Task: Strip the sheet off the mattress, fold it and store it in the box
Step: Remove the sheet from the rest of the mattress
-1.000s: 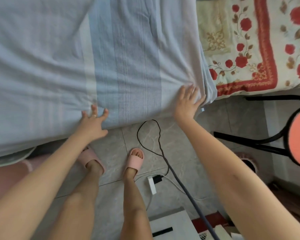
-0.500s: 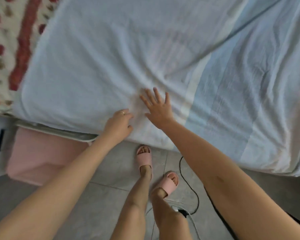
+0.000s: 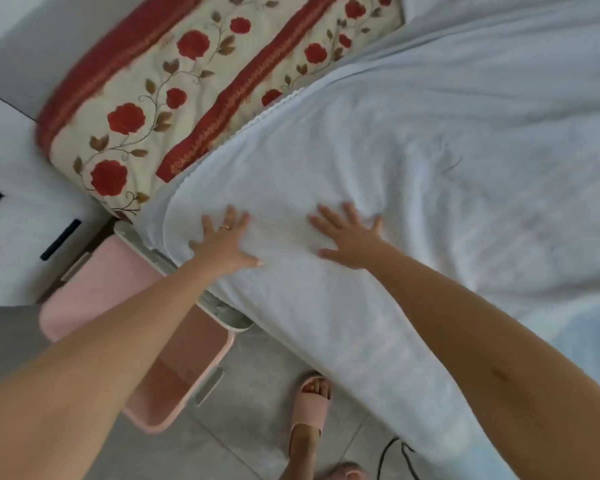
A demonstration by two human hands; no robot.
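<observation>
Folding step, we judge: our left hand [image 3: 223, 243] and right hand [image 3: 350, 241] press flat, grips apart, on the pale-blue sheet [image 3: 430, 161]; next, we pinch its edge.

Soft even daylight, slight motion blur, wide-angle edge distortion.
</observation>
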